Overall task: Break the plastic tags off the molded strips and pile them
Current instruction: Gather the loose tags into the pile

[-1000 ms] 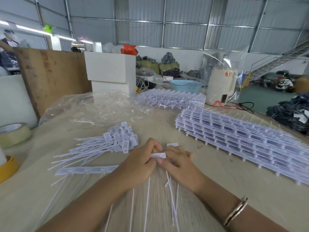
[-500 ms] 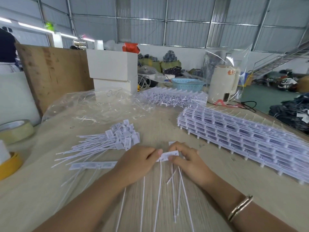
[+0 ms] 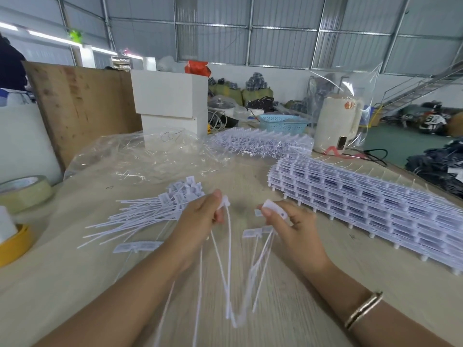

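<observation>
My left hand (image 3: 200, 219) and right hand (image 3: 288, 226) each pinch separated tags; a small pile (image 3: 160, 209) is done, stacked strips (image 3: 375, 211) remain.

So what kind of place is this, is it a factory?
Probably a small factory or warehouse workshop. The corrugated metal walls look industrial, a big stack of molded tag strips waits on the long worktable, and a pile of broken-off tags lies beside the left hand.
</observation>
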